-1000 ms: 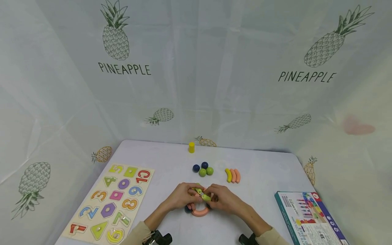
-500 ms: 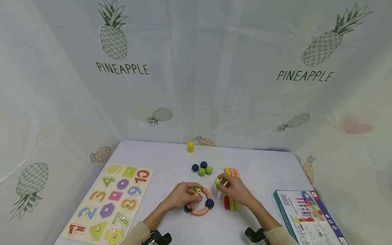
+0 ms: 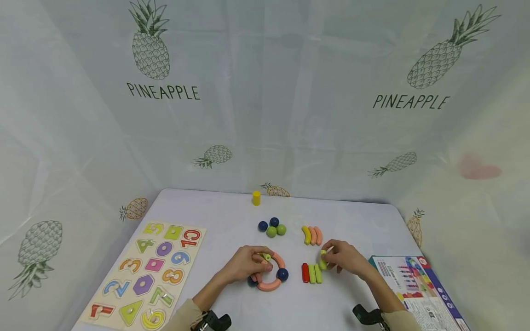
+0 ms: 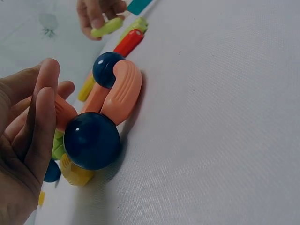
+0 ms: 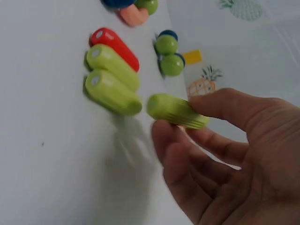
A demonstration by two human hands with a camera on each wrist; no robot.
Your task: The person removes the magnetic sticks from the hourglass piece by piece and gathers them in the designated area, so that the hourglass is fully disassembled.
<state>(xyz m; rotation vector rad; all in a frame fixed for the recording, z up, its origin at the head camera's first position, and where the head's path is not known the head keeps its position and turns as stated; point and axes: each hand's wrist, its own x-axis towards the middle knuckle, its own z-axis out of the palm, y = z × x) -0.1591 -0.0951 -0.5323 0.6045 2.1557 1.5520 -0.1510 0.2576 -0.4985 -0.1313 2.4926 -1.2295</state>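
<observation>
My left hand (image 3: pixel 246 264) holds the upper left of a ring of curved pink pieces (image 3: pixel 269 286) and navy balls (image 3: pixel 282 275); its fingers hide part of the ring. A light green piece (image 3: pixel 267 256) shows by its fingertips. In the left wrist view, the fingers lie against a pink curved piece (image 4: pixel 64 112) beside a navy ball (image 4: pixel 92 140). Between thumb and fingers, my right hand (image 3: pixel 345 258) pinches a light green ridged stick (image 5: pixel 176 111). That stick is raised near the right end of a row with a red stick (image 3: pixel 305 273) and two light green sticks (image 3: pixel 315 274).
Behind the hands sit navy and green balls (image 3: pixel 271 231), a yellow curved piece (image 3: pixel 307 235) with two pink ones (image 3: pixel 316 236), and a yellow cylinder (image 3: pixel 256 198). A number puzzle board (image 3: pixel 161 289) lies left, a printed box (image 3: pixel 418 294) right.
My right hand has drawn away from the ring with the light green stick, moving right past the stick row. My left hand has stayed at the ring.
</observation>
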